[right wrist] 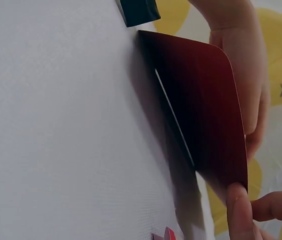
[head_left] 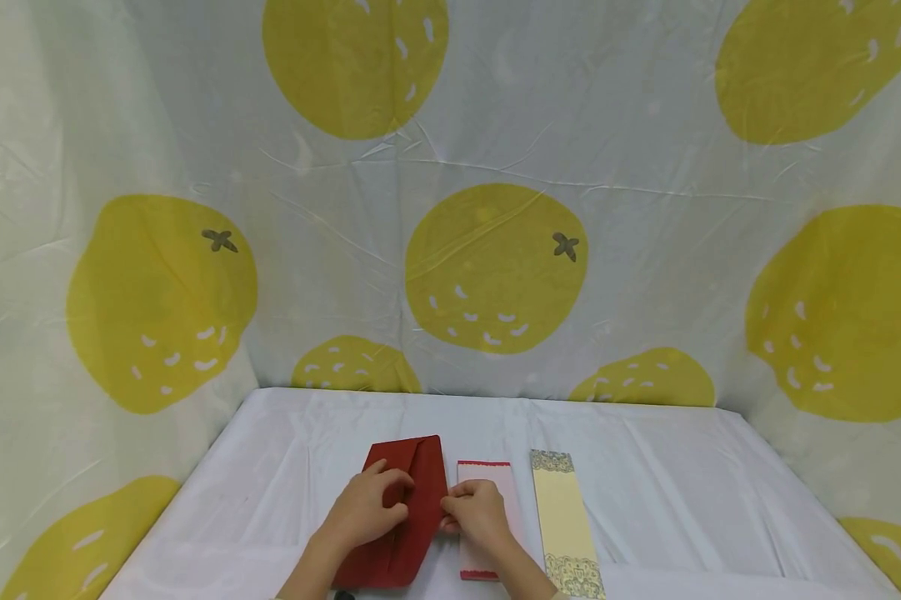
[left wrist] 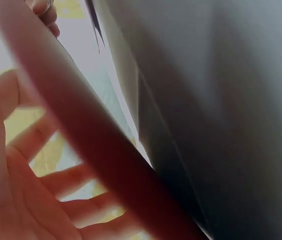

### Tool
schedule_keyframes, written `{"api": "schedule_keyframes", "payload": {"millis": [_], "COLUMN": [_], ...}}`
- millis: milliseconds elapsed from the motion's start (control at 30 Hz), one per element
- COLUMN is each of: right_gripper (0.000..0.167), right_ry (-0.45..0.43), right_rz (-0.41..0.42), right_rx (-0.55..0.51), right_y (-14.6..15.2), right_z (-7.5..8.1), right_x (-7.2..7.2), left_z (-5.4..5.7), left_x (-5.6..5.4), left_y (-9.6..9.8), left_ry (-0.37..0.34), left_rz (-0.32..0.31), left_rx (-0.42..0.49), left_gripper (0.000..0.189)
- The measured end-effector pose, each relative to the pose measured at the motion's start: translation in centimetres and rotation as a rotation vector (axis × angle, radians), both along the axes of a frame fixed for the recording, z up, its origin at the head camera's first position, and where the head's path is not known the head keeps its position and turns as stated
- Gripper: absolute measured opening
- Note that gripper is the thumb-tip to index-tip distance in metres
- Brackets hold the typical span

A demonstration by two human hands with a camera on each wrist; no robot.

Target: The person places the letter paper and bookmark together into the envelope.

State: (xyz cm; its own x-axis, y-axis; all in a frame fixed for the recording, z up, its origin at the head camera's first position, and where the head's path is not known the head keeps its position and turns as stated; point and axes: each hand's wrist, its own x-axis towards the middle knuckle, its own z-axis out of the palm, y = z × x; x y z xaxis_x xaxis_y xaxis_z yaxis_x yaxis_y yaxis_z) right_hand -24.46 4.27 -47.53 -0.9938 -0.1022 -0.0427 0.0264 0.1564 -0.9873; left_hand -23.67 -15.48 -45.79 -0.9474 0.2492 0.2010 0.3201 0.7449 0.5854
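A red envelope (head_left: 427,500) lies in front of me with its pointed flap raised on the right side. My right hand (head_left: 480,512) pinches the tip of that flap between thumb and fingers; the right wrist view shows the thumb (right wrist: 239,212) on the flap's inner face (right wrist: 200,100). Over the envelope's left part is my left hand (head_left: 367,504), its fingers spread loosely and bent a little. In the left wrist view the left hand (left wrist: 36,195) is beside a blurred red edge (left wrist: 76,110); whether it touches there is unclear.
A pale pink strip with red ends (head_left: 488,472) lies partly under my right hand. To its right is a cream strip with patterned ends (head_left: 563,504). A dark box-like object (right wrist: 140,11) shows beyond the envelope. A white cloth (head_left: 668,500) covers the table; a lemon-print curtain (head_left: 645,275) surrounds it.
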Motion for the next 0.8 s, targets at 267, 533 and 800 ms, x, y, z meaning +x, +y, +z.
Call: {"api": "schedule_keyframes", "payload": {"millis": [267, 533, 800], "right_gripper": [0.011, 0.012, 0.012], "right_ry": [-0.037, -0.056, -0.113], "right_rz": [0.023, 0.041, 0.017], "right_rx": [-0.048, -0.073, -0.093], "right_y": [0.7, 1.1, 1.2], "right_z": [-0.1, -0.2, -0.7], "right_x": [-0.3, -0.2, -0.4], "left_z": [-0.3, -0.2, 0.0], "left_x": [-0.3, -0.7, -0.9], "left_y": [-1.4, -2.4, -2.9], "left_ry": [-0.115, -0.143, -0.153], "left_rz": [-0.094, -0.188, -0.234], "left_rx": [0.1, 0.155, 0.189], "left_gripper": [0.036, 0.041, 0.042]}}
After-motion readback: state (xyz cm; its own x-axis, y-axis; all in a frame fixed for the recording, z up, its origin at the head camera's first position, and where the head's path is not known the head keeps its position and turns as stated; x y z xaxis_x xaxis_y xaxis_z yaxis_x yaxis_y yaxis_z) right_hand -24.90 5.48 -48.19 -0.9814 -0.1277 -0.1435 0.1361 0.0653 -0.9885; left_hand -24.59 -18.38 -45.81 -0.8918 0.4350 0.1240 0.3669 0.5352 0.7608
